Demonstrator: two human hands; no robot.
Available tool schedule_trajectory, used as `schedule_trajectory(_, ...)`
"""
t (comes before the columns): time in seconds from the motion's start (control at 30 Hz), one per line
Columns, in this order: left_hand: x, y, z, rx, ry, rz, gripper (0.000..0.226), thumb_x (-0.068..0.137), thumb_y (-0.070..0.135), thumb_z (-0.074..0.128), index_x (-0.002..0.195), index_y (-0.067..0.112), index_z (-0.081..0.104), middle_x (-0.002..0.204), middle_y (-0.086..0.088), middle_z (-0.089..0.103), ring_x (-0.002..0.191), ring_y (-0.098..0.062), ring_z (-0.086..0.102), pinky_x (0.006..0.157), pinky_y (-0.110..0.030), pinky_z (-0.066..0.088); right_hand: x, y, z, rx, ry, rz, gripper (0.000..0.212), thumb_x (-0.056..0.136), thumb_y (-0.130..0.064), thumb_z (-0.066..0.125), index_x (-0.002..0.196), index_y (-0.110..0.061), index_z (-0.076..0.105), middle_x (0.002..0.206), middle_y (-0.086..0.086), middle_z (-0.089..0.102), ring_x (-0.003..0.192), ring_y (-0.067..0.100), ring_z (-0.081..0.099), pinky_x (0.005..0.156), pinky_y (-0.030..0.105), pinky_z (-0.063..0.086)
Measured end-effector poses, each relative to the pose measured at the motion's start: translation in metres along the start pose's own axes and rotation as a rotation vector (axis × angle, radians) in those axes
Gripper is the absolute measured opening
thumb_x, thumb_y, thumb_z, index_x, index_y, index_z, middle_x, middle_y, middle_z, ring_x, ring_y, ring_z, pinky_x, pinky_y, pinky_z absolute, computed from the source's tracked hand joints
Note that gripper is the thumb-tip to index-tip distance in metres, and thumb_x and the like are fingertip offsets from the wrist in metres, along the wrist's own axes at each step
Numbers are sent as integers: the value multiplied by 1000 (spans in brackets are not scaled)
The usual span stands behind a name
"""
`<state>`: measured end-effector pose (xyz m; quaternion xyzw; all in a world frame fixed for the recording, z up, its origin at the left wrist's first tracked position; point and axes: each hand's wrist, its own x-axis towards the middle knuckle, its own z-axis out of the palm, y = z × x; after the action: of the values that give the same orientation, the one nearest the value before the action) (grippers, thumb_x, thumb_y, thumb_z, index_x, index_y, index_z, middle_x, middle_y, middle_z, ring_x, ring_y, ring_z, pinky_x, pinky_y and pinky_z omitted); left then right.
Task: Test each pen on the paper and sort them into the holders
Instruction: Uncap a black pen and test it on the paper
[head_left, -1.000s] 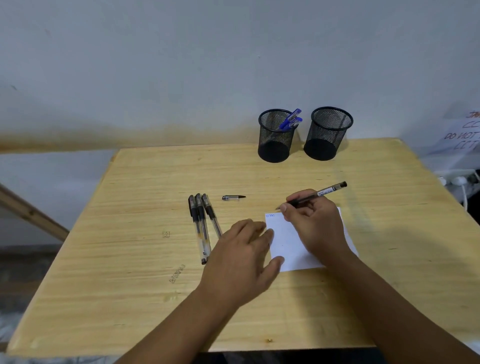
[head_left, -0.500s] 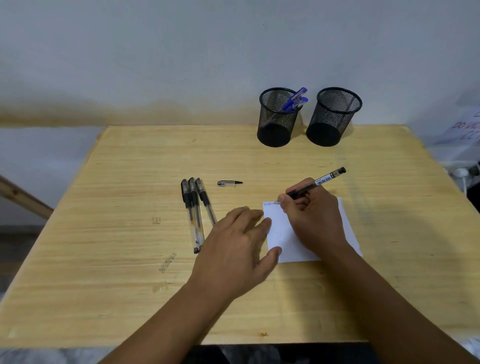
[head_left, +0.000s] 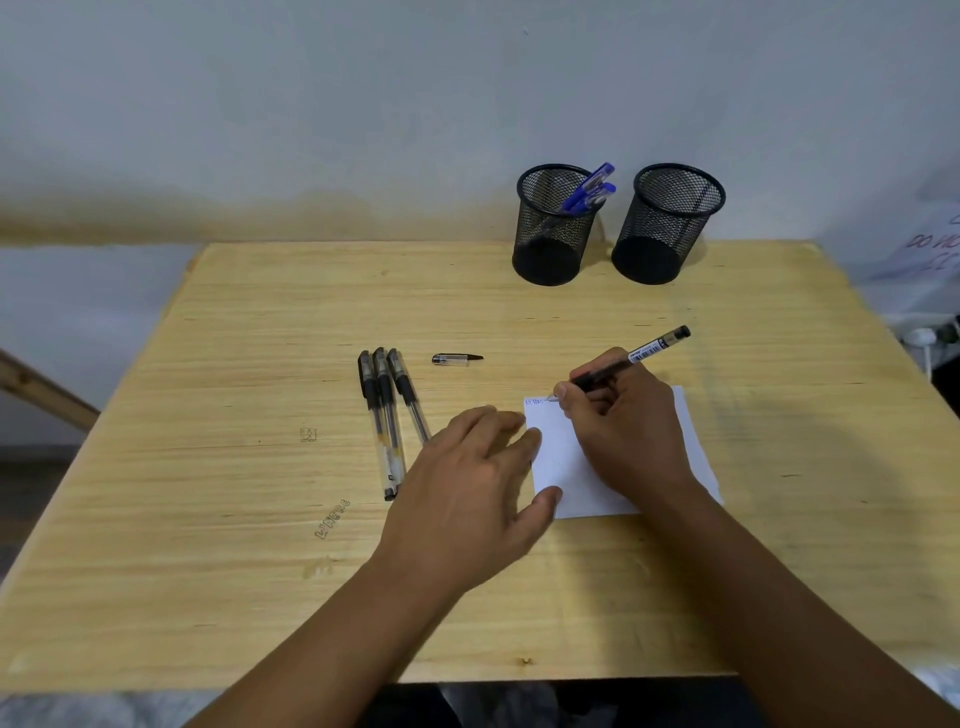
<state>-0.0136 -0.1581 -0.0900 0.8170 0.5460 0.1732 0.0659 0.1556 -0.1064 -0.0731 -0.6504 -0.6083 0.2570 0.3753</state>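
Note:
My right hand (head_left: 631, 423) grips a black pen (head_left: 652, 351), its tip on the top left corner of the white paper (head_left: 563, 462) beside some small blue marks. My left hand (head_left: 478, 491) lies flat, fingers straight, pressing the paper's left edge. Three capped black pens (head_left: 385, 410) lie side by side left of the paper. A loose pen cap (head_left: 456, 359) lies above them. At the back stand two black mesh holders: the left holder (head_left: 553, 228) has blue pens (head_left: 589, 193) in it, the right holder (head_left: 667, 226) shows nothing inside.
The wooden table (head_left: 260, 519) stands against a pale wall. Its near edge runs just below my forearms. A paper with writing (head_left: 935, 249) and a white cable (head_left: 922, 340) sit off the table's right side. A wooden beam (head_left: 41, 387) slants at the left.
The camera view has shifted slightly. My right hand's pen tip stays at the paper's top left corner with small movement. The left hand keeps pressing the paper.

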Motion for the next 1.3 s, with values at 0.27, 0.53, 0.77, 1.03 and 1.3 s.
schedule_trajectory(0.27,0,1,-1,-13,-2,-9,50,87,56,51,124,23,63,129,1,60,127,-19,46,99,-37,45,-1,2,-1,-18,-4,-56,8,88,-20,69,86,-15,63,65,-13,66,68,-4,63,58,8,43)
schedule_trajectory(0.53,0,1,-2,-23,16,-3,51,86,57,52,122,23,64,129,2,60,125,-17,47,98,-34,45,0,4,-9,257,48,0,9,86,-12,72,87,-13,63,76,3,73,73,17,73,73,40,60)
schedule_trajectory(0.77,8,6,-14,-37,-44,-67,49,78,61,55,116,33,65,130,12,58,123,-10,46,100,-32,34,3,-2,-26,552,35,139,19,84,-2,73,99,-5,62,81,3,75,78,18,74,74,29,60)
schedule_trajectory(1.03,31,-4,-36,-163,8,-137,42,86,57,50,113,30,68,115,15,66,113,-10,55,94,-28,43,-9,-7,-45,609,77,164,10,85,-4,71,93,-9,68,81,2,76,83,16,74,79,29,60)
schedule_trajectory(1.3,78,-46,-48,142,-132,-304,40,94,34,50,133,31,57,133,4,56,116,-28,47,92,-37,39,-26,-4,-64,726,87,228,8,85,-5,72,91,-11,71,83,8,77,84,24,75,86,39,58)
